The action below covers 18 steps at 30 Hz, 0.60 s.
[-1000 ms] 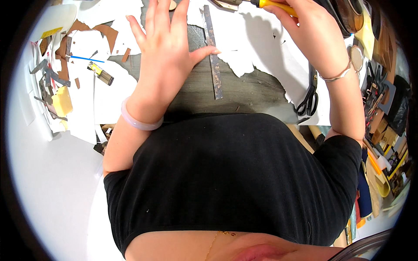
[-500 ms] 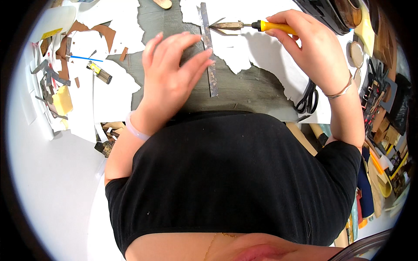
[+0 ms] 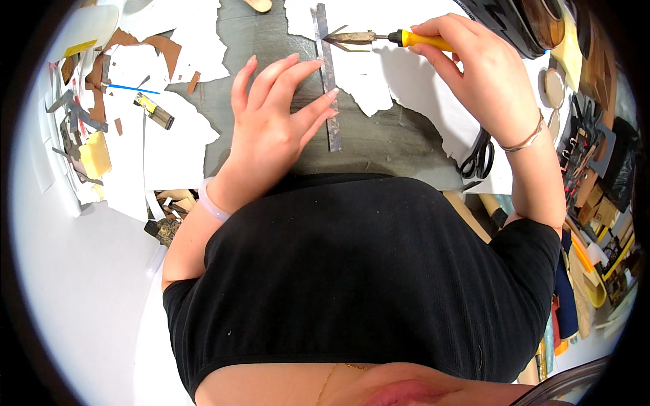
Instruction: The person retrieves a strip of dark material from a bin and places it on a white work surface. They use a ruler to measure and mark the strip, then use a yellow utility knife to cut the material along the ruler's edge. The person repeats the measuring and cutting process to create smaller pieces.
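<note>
A narrow dark grey strip (image 3: 328,101) with a mottled surface lies lengthwise on the worn grey work surface. My left hand (image 3: 274,128) is palm down just left of it, fingers spread, with the index fingertip and thumb at the strip's edge. Whether they press on it I cannot tell. In my right hand (image 3: 477,71) is the yellow handle of a soldering iron (image 3: 423,41), held between thumb and fingers. Its pointed metal head meets the strip near the far end. Under and beside that head are thin angled pieces, partly hidden.
White torn-edged sheets (image 3: 183,145) cover both sides of the table. At left are a lighter (image 3: 154,111), a blue stick (image 3: 134,89), brown scraps (image 3: 162,53) and a yellow block (image 3: 95,155). Black-handled scissors (image 3: 478,155) rest near my right forearm. A dark bag (image 3: 504,24) stands far right.
My left hand has shifted slightly right and toward me, and its fingers have spread against the strip's edge. The iron has moved slightly left, its tip now reaching the strip.
</note>
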Available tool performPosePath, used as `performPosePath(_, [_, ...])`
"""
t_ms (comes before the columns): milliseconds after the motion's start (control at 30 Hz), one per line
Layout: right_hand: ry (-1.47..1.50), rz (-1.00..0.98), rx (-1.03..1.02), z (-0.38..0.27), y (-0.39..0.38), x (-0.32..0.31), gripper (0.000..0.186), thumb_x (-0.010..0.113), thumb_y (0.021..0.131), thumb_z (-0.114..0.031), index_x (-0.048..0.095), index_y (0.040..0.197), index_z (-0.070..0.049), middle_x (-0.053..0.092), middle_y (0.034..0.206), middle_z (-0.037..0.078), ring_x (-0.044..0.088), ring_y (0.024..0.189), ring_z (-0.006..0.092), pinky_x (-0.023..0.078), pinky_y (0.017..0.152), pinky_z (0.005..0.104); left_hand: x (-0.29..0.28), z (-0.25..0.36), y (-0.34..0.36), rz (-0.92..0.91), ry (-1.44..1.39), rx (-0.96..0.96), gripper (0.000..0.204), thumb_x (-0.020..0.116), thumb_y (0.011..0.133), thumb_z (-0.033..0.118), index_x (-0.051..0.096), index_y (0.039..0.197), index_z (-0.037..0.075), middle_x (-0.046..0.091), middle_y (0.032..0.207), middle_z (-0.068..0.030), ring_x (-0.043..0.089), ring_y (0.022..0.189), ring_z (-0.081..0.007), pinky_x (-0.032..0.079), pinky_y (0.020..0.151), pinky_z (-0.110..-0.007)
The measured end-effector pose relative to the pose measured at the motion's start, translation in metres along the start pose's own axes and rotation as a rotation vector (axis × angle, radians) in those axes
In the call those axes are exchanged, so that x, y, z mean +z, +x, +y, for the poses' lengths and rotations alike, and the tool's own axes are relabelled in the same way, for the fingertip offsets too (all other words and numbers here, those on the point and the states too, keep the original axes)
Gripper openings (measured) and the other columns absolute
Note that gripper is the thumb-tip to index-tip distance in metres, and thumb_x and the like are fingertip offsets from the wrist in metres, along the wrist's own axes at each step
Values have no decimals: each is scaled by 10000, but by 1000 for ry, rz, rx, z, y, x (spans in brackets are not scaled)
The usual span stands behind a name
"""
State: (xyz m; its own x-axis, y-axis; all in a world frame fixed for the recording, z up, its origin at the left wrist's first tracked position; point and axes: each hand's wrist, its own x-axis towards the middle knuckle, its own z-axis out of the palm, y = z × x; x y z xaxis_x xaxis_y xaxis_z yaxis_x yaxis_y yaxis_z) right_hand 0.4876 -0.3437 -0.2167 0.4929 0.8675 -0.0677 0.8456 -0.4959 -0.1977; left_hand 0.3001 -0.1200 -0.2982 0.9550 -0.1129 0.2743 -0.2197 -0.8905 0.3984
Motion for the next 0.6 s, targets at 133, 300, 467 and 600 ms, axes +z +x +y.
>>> performPosePath(133, [0,23,31,2,5,2,212,740,964,-224,713,1129,-93,746,1002,51,711,776,202,563,690,295,2,0,-1,10,4,1,253,834,817,252,818,1069,233,646,1344,-28,557,1302,-255,313,1170,-497])
performPosePath(300, [117,-9,216,-20,23,-17,160,705,946,-199,725,956,-41,720,928,152,695,870,351,548,789,411,2,-1,-2,8,3,-5,261,837,806,256,814,1066,241,643,1352,-24,554,1306,-248,310,1173,-497])
performPosePath(467, [99,16,220,-25,28,-20,168,698,954,-206,728,960,-41,714,913,158,691,868,356,543,778,419,2,-1,-2,12,-2,-10,267,840,799,259,812,1064,251,644,1351,-21,553,1306,-247,311,1174,-498])
performPosePath(600, [93,43,202,-21,30,-14,170,698,952,-206,731,968,-40,708,904,162,689,863,360,541,770,423,2,-2,-2,9,-4,-12,273,842,795,260,810,1066,254,644,1351,-22,553,1305,-249,312,1175,-501])
